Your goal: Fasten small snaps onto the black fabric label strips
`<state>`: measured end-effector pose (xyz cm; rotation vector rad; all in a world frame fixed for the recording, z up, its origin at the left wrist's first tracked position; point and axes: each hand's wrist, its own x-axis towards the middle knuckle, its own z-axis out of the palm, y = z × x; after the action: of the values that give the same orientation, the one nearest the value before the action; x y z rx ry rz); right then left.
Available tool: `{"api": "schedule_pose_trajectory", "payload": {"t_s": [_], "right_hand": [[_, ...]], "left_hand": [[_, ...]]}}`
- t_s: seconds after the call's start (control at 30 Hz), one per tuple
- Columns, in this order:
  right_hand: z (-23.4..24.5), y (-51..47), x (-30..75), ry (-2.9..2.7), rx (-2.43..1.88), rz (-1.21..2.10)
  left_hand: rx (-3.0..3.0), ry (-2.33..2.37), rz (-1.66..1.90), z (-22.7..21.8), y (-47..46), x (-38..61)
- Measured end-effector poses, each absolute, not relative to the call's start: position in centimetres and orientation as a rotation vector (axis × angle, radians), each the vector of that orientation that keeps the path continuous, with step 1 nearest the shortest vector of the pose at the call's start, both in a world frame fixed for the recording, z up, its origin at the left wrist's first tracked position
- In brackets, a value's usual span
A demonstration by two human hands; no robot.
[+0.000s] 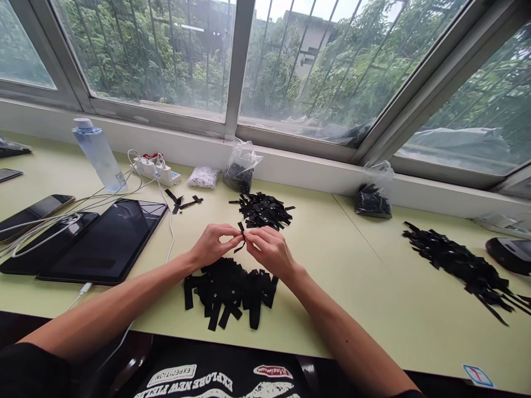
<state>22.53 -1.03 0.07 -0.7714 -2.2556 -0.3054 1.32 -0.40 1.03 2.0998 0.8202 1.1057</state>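
Between my two hands is one narrow black fabric strip (242, 228), pinched by the fingertips of both. My left hand (215, 243) grips it from the left, thumb and index finger pressed together. My right hand (269, 249) closes on it from the other side, fingers curled. Just below the hands lies a pile of black fabric strips (226, 287), a few showing a small white letter M. Behind the hands sits another heap of black strips (265, 210), its near edge partly hidden by my right hand.
On the left lie a black tablet (108, 243), phones, cables, a water bottle (99, 155) and a power strip (157, 168). Clear bags of black pieces (240, 171) stand by the window. A long row of black strips (456, 262) and a dark mouse-like object (510, 254) are at right.
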Motion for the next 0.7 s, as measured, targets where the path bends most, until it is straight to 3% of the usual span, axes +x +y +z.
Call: {"api": "schedule_pose_trajectory", "payload": {"t_s": [0.7], "right_hand": [[-0.63, -1.47, 21.80, -2.278, -0.783, -0.391]], "left_hand": [[1.775, 0.859, 1.035, 0.52, -0.57, 2.03]]}}
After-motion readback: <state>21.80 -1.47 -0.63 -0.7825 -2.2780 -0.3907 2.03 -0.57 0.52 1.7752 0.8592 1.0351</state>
